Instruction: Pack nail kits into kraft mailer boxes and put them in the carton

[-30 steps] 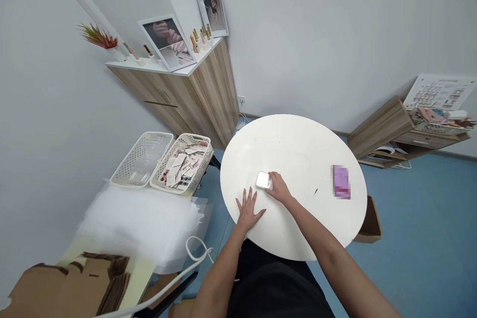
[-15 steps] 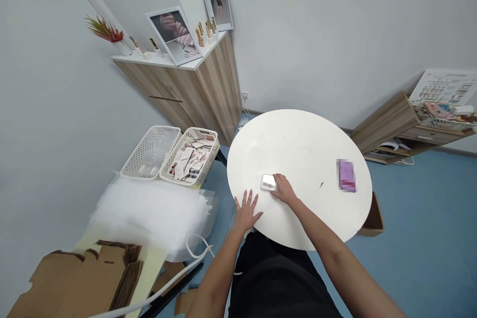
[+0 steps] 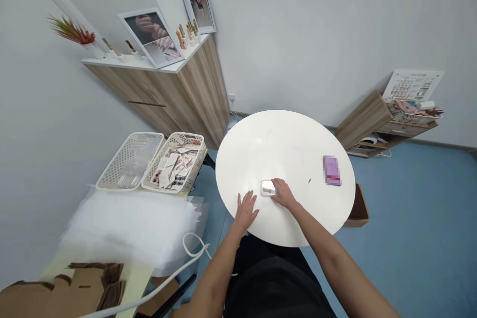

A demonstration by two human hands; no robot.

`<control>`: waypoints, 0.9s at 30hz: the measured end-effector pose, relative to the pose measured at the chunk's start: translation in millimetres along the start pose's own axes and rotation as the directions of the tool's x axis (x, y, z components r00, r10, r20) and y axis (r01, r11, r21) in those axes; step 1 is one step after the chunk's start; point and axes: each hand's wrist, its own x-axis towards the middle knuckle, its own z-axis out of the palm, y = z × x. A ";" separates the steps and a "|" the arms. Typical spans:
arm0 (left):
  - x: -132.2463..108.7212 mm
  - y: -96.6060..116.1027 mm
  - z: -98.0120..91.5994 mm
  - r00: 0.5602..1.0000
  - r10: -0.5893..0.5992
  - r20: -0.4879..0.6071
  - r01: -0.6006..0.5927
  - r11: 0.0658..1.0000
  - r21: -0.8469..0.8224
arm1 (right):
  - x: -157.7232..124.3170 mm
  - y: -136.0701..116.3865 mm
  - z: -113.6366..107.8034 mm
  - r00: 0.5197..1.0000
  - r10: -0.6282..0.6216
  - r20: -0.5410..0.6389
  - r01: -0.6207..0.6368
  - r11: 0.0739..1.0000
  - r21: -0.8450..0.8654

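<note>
The left hand (image 3: 246, 210) lies spread flat on the round white table (image 3: 283, 139); the right hand (image 3: 283, 194), fingers bunched together, touches a small silver case (image 3: 267, 188).

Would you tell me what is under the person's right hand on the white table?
The right hand rests on the round white table, fingertips at the edge of a small shiny object. What lies beneath the palm is covered and cannot be seen.

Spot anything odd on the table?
A small dark mark on the white round table, right of the right hand. It stands out against the white top; too small to tell whether speck or scratch.
</note>
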 end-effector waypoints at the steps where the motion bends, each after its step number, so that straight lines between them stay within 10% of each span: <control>1: -1.7 -2.0 -3.6 1.000 0.020 0.004 -0.020 1.000 -0.002 | 0.0 -1.8 2.0 1.000 0.003 0.011 -0.003 1.000 0.008; 17: 32.8 20.1 -11.4 0.989 0.076 0.127 -0.088 0.992 0.094 | -5.3 -2.1 12.3 1.000 -0.003 -0.016 0.003 0.999 0.044; 27: 43.1 12.1 -30.6 0.990 0.016 0.138 0.039 0.921 -0.387 | -48.5 -13.0 3.7 0.989 -0.139 -0.059 0.145 0.983 0.117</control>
